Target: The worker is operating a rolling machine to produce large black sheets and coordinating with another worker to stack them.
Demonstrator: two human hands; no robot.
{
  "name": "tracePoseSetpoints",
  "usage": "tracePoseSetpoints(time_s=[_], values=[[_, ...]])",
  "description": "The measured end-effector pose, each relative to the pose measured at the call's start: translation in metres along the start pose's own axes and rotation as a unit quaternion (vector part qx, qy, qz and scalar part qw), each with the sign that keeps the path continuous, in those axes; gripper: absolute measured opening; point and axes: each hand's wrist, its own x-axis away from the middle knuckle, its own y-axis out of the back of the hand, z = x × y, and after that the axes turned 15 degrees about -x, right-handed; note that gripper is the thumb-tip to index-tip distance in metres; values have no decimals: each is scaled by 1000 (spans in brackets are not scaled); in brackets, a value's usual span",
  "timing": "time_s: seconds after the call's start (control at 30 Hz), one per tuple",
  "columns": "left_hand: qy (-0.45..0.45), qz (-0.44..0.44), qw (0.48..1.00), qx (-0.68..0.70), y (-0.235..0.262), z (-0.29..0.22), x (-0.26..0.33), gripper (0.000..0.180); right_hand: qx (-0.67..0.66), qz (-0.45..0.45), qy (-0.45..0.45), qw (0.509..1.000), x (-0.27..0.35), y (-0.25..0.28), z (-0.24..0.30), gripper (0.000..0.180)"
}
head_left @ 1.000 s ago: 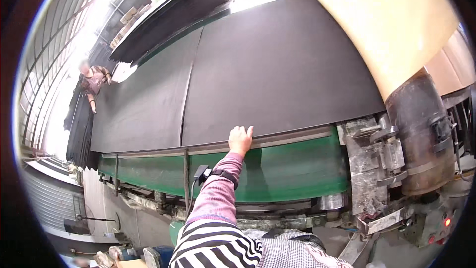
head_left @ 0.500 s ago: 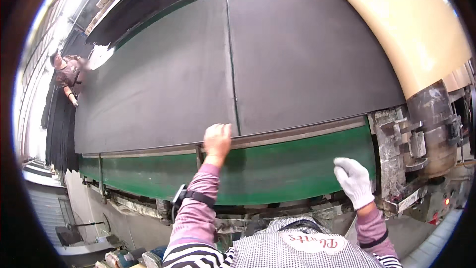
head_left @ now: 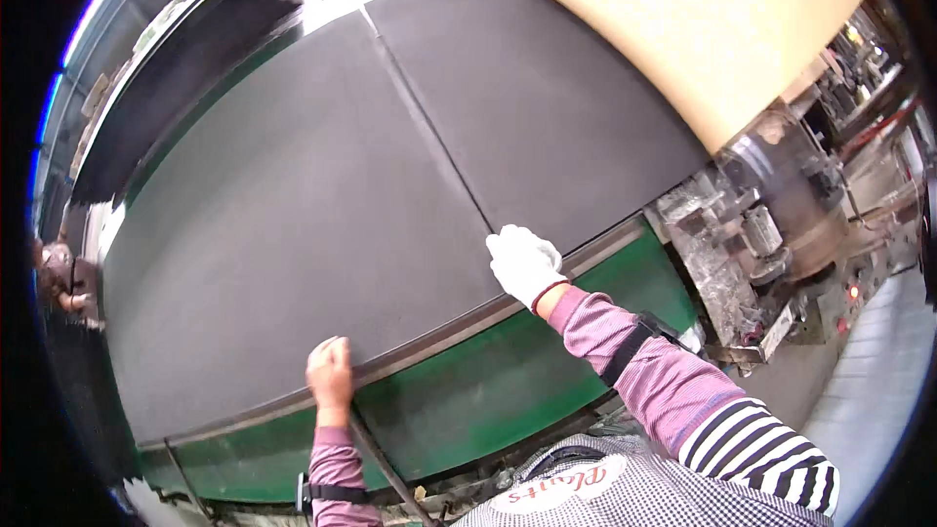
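Two large dark grey sheets lie side by side on a green conveyor belt (head_left: 488, 400), parted by a narrow seam. The left sheet (head_left: 264, 205) is the larger in view; the right sheet (head_left: 556, 98) reaches toward a roll. My left hand (head_left: 330, 371), bare, is closed at the left sheet's near edge, fingers on top and thumb hidden. At the near end of the seam is my right hand (head_left: 525, 262) in a white glove, its fingers bent together on the left sheet's corner. The glove covers that corner.
A big tan roll (head_left: 703, 20) rises at the far right, above dirty machine parts (head_left: 761, 224) and a lit red lamp (head_left: 854, 291). Metal bars (head_left: 386, 459) stand along the near side. Another person (head_left: 66, 278) is at the far left end.
My right hand has moved left and forward from over the belt to the seam. My left hand has shifted left along the sheet's edge. The view has turned, tilting the sheets.
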Motion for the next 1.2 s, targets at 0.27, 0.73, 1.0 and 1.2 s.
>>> tracePoseSetpoints(time_s=[0.27, 0.73, 1.0, 1.2], values=[[221, 247, 932, -147, 36, 140, 24, 44, 12, -35, -103, 994, -4, 59, -84, 18], [-207, 304, 919, -142, -9, 46, -14, 44, 13, -86, -273, 958, -18, 125, -182, 23], [-85, 328, 941, -25, -1, -119, -39, 42, -45, -229, 16, 972, 57, 131, -148, 38], [-157, 282, 946, -40, -3, -217, -56, 48, -173, -236, 136, 947, 192, 116, -112, 32]])
